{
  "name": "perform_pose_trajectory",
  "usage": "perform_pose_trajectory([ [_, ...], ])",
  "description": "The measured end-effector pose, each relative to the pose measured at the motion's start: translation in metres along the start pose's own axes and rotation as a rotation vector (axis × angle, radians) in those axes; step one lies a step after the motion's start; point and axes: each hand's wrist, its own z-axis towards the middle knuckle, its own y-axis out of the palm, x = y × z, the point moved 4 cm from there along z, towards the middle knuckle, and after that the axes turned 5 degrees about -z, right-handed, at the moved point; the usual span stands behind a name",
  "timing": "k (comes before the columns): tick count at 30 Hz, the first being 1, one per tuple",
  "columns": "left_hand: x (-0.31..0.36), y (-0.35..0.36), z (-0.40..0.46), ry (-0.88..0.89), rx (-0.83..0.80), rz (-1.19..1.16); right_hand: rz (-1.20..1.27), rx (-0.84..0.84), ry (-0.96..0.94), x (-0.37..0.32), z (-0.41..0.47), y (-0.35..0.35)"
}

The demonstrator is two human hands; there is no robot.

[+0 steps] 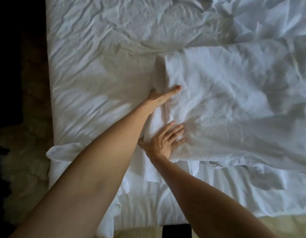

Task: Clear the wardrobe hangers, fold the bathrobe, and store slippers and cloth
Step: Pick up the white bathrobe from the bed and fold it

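Observation:
A white waffle-weave bathrobe (pixel 226 103) lies spread over the bed, with a folded edge running along its left side. My left hand (pixel 163 96) reaches far forward and grips that folded edge: the thumb lies on top and the fingers are tucked under the fold, hidden. My right hand (pixel 167 141) lies flat nearer to me, fingers straight and spread, pressing the robe down close to the same edge. No hangers, slippers or other cloth are in view.
The bed (pixel 97 74) carries a crumpled white sheet, with a rumpled duvet (pixel 251 19) at the far right. The bed's left edge drops to a dark floor with a pale fluffy rug (pixel 23 160). A dark object (pixel 176 231) sits at the near bed edge.

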Motion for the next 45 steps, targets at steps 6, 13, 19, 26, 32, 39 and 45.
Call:
perform_pose_trajectory([
  [6, 0.005, 0.010, 0.012, 0.017, 0.065, -0.021, -0.102, -0.024, 0.001, -0.006, 0.004, 0.010],
  [13, 0.027, 0.018, -0.014, 0.157, 0.252, 0.160, 0.037, 0.103, -0.129, 0.052, 0.033, -0.044],
  [19, 0.109, 0.077, -0.074, 0.265, 0.326, 0.089, 0.662, -0.188, -0.181, 0.137, 0.050, -0.179],
  [26, 0.202, 0.268, -0.096, 0.244, 0.230, 0.086, 0.910, -0.465, 0.139, 0.301, 0.099, -0.294],
  [32, 0.200, 0.382, -0.060, 0.227, 0.278, 0.217, 0.863, -0.414, 0.267, 0.406, 0.164, -0.284],
  [39, 0.175, 0.367, -0.054, 0.509, 0.322, 0.221, 0.837, -0.352, -0.167, 0.410, 0.188, -0.287],
  [45, 0.150, 0.253, 0.009, 0.236, 0.439, 0.037, 0.726, -0.257, -0.205, 0.367, 0.271, -0.332],
])
